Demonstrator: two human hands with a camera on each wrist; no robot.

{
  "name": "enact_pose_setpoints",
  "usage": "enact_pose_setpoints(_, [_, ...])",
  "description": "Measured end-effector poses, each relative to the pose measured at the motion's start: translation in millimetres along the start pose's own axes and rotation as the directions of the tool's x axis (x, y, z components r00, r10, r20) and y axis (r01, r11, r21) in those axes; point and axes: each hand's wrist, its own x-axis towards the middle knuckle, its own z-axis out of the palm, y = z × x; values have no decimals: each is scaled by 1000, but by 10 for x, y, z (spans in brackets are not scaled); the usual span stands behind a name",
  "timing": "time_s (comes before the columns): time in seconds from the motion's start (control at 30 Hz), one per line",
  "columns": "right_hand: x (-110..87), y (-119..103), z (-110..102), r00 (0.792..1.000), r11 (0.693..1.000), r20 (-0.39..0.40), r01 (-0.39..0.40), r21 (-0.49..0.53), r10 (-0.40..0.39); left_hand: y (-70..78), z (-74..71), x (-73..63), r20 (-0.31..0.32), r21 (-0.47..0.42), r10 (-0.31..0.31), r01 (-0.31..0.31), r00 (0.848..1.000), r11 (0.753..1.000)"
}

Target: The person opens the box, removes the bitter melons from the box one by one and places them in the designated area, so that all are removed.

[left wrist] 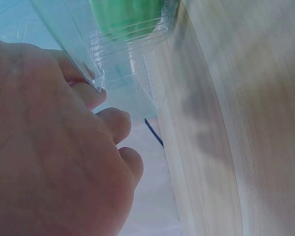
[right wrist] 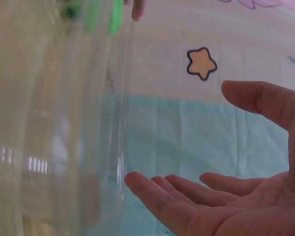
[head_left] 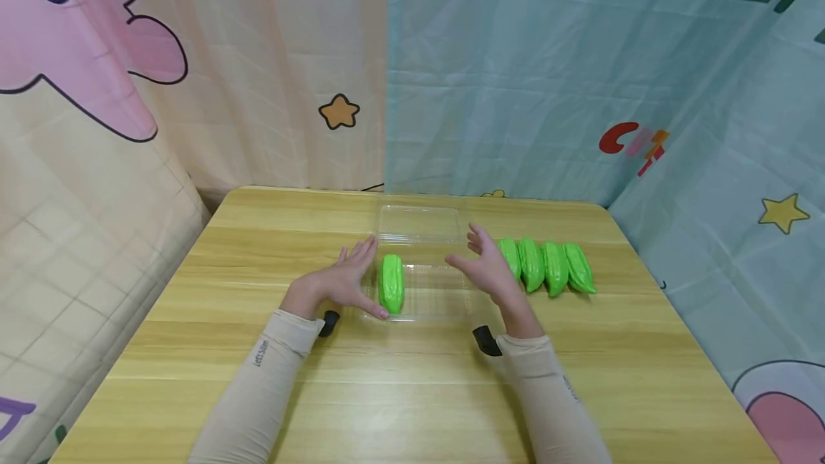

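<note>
A clear plastic clamshell box (head_left: 435, 299) lies with its lid (head_left: 419, 223) folded back. One glossy green ridged fruit (head_left: 391, 283) sits upright along the box's left side. My left hand (head_left: 340, 279) spans that side, thumb by the near corner and straight fingers along the back; in the left wrist view, fingertips (left wrist: 119, 123) are right at the clear rim. My right hand (head_left: 483, 267) holds nothing, fingers spread and thumb apart, close to the box's right edge. In the right wrist view, the palm (right wrist: 236, 201) faces the clear wall.
Several more green ridged fruits (head_left: 554, 267) stand in a row on the wooden table (head_left: 412, 392), just right of my right hand. Printed curtains (head_left: 503, 92) hang behind and beside the table.
</note>
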Motion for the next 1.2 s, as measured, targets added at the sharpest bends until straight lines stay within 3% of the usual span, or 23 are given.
enact_pose_setpoints(0.23, [-12,-34,368,997,998,72,36,-41,-33,0,-9,26,-5,20,7,-6,1000,1000])
enact_pose_setpoints(0.53, [-12,80,700,983,999,182,42,-35,-35,13,-5,33,-4,27,15,-15,1000,1000])
enact_pose_setpoints(0.93, [-34,112,838,955,997,286,72,28,-77,25,-1,6,12,24,5,-5,1000,1000])
enact_pose_setpoints(1.2, [-30,114,886,948,996,310,85,-22,-74,21,-5,0,3,21,2,-2,1000,1000])
